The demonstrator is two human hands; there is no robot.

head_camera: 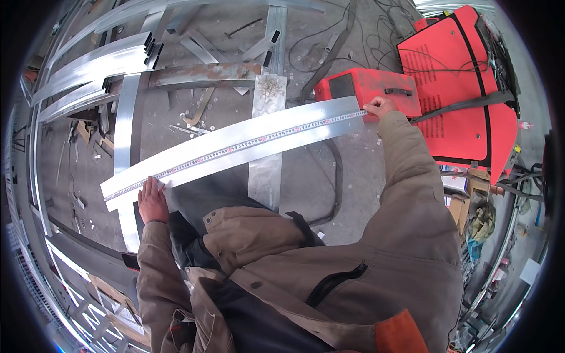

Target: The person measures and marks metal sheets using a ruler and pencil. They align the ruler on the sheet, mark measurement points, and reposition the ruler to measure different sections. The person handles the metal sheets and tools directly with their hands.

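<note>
A long, wide strip of shiny metal [304, 115] lies in front of me, looking bowed in this wide lens. Along its length runs a steel tape measure blade [247, 145] with black and red figures. My right hand [381, 107] pinches the blade's end between thumb and fingers, just past the strip's right end. Near the left end, my left hand [153, 204] lies with outstretched fingertips on the blade and strip. Its thumb sits apart by the near edge. Beneath the strip are a pale metal crosspiece [266, 176] and a metal bar [125, 141] at left.
Red machine housings [454, 88], one with a black handle [398, 92], stand at right with cables around them. Stacked metal tubes [101, 61] lie at upper left. A rusty beam [203, 75] crosses behind the strip. A dark cable [337, 176] loops on the floor.
</note>
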